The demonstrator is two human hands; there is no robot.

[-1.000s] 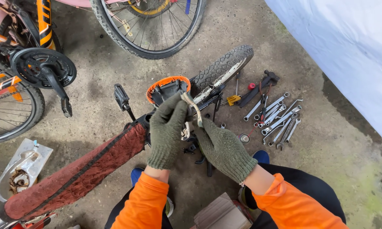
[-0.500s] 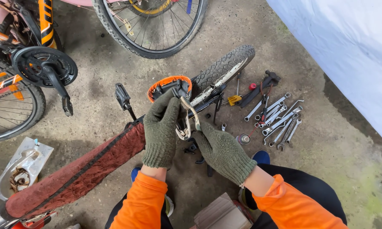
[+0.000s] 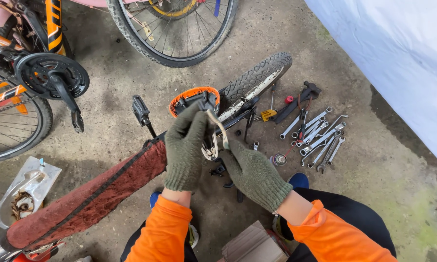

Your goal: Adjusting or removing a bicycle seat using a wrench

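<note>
- I am looking down at a concrete floor (image 3: 373, 194) where a bicycle lies on its side, its frame tube wrapped in worn red padding (image 3: 87, 199) that runs from the bottom-left corner of the floor toward the middle.
- That bicycle's small knobby-tyred wheel (image 3: 257, 80) sits just beyond my hands, with an orange chain guard (image 3: 191, 93) touching its near end.
- Other bicycles stand along the top edge and the top-left corner of the floor; a black crankset with its pedal arm (image 3: 53, 77) hangs there.
- A fan of combination wrenches (image 3: 320, 138) lies to the right of the wheel, well apart from both hands.
- My left hand (image 3: 185, 150), in a green knit glove, is closed round the upper part of a pale, frayed strap or cord (image 3: 214, 140), right at the chain guard.
- My right hand (image 3: 255, 174), gloved alike, pinches the strap's lower end between thumb and fingertips; the strap runs taut between the two hands, just in front of the rear hub area.
- I judge the step to be working this strap onto or off the frame; whether tying or loosening, I cannot tell.
- The next move calls for steady tension from the left hand while the right feeds the free end.
</note>
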